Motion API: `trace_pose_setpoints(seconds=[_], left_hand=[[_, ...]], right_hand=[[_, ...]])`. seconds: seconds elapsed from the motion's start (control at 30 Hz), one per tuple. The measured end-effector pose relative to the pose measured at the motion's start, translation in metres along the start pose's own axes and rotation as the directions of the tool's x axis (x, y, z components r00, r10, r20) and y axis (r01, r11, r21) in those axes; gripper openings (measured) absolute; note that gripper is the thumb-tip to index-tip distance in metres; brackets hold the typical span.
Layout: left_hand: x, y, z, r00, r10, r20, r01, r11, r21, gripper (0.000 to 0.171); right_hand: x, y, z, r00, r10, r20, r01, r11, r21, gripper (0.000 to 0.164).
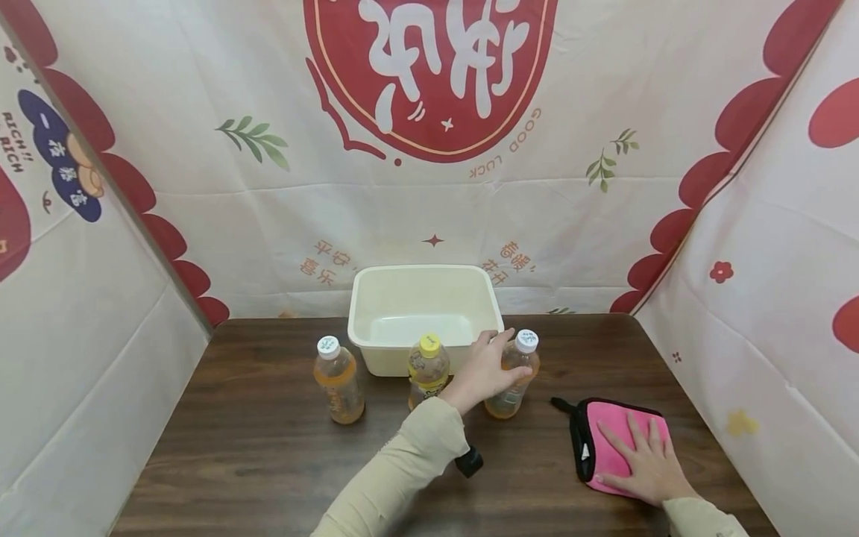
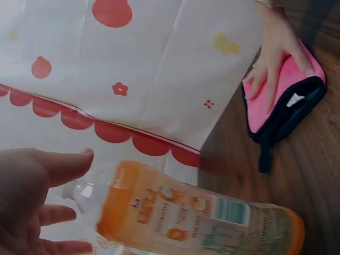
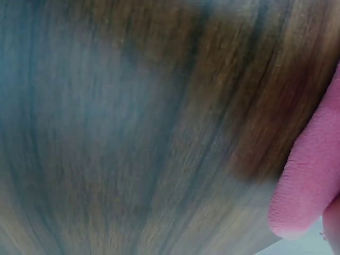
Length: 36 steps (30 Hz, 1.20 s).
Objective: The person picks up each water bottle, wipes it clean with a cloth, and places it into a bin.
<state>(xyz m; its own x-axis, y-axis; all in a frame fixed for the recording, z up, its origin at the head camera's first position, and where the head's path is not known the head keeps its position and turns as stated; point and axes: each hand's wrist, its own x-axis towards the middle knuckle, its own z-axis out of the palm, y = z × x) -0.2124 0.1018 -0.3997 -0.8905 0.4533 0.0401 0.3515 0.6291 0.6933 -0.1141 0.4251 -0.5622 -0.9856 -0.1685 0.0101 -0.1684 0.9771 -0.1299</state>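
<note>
Bottle (image 1: pixel 515 391) near left fingers (image 2: pixel 57 214); right fingers (image 1: pixel 615 438) on pink cloth (image 1: pixel 600 456)

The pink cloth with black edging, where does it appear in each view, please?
Head: pink cloth at lower right, under the right hand.
Left wrist: pink cloth at upper right, under the same hand.
Right wrist: pink cloth cut off at the right edge.
Shared landmark: the brown tabletop.

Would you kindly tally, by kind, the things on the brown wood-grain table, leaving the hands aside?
White-capped clear plastic bottles: 2
Yellow-capped clear plastic bottle: 1
Cream rectangular plastic tub: 1
Pink fabric piece with black trim: 1
Total: 5
</note>
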Motion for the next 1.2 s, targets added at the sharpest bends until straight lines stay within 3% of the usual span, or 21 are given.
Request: trace_pose_setpoints(seconds=[0.17,0.53,0.9,1.2], left_hand=[[0.002,-0.006,0.009,1.000,0.014,-0.011,-0.015,0.998,-0.056,0.065],[0.007,-0.016,0.026,0.993,0.046,-0.107,-0.063,0.985,-0.164,0.054],[0.010,-0.018,0.030,0.995,0.047,-0.092,-0.063,0.981,-0.181,0.055],[0.008,-0.016,0.030,0.996,0.013,-0.090,-0.031,0.977,-0.212,0.054]], right_hand=[[0.001,0.000,0.004,0.999,0.001,-0.042,0.000,1.000,0.007,0.089],[0.001,0.005,0.017,0.997,0.017,-0.077,-0.012,0.998,0.065,0.080],[0.001,0.004,0.022,0.991,0.079,-0.111,-0.077,0.997,0.018,0.065],[0.004,-0.007,0.021,0.958,0.148,-0.246,-0.141,0.989,0.047,0.060]])
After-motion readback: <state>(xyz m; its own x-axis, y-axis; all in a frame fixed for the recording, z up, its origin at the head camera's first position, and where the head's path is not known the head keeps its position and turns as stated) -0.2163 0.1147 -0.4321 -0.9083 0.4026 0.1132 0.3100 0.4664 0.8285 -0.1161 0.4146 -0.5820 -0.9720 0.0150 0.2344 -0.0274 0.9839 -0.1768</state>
